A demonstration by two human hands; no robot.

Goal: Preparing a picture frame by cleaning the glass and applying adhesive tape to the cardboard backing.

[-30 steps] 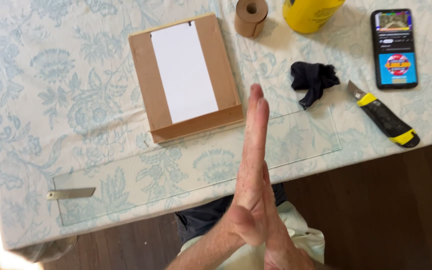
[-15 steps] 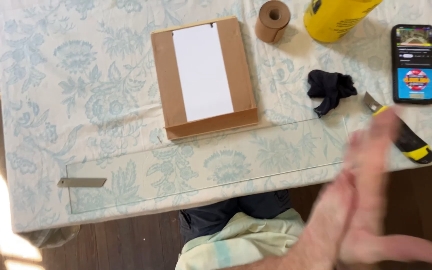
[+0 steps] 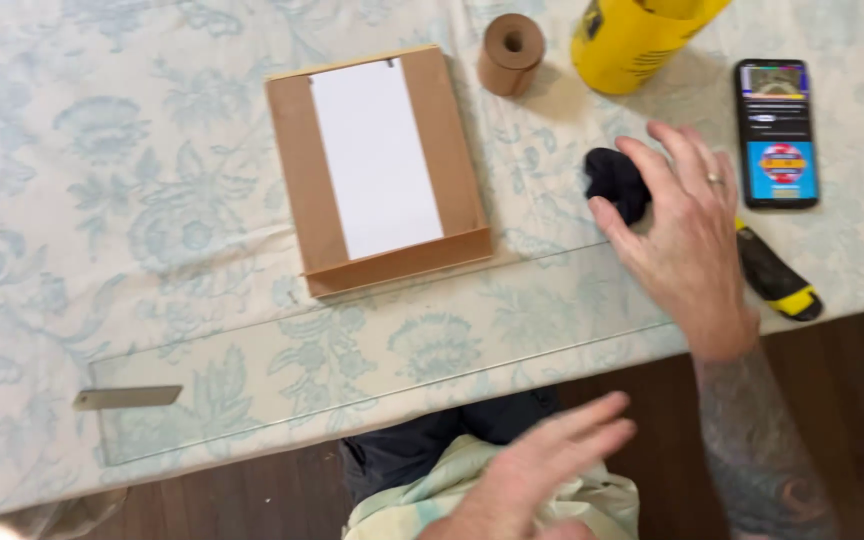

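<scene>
Head view: the right hand point(image 3: 687, 245) lies palm down on the counter point(image 3: 102, 200), its fingers point(image 3: 672, 160) spread loosely and open, their tips resting on and around a small black cloth point(image 3: 614, 182). The cloth sits crumpled just right of the brown frame backing point(image 3: 377, 170), which is taken here as the landmark. A ring shows on one finger of this hand. Partly under the heel of the same hand lies a black and yellow utility knife point(image 3: 777, 280), farther right of the backing and near the counter's front edge.

The left hand point(image 3: 542, 470) hangs off the counter, below and to the right of the backing, over the lap; its fingers are stretched out, close together and holding nothing.

The backing lies flat with a white sheet point(image 3: 377, 155) on it. Just beyond its far right corner stands a roll of brown tape point(image 3: 510, 52), and farther right of that a yellow container point(image 3: 637, 35). A phone point(image 3: 777, 130) with a lit screen lies well right of the backing. A clear pane point(image 3: 352, 370) rests in front of the backing, along the near edge, and a small metal blade point(image 3: 127, 397) lies at its left end.
</scene>
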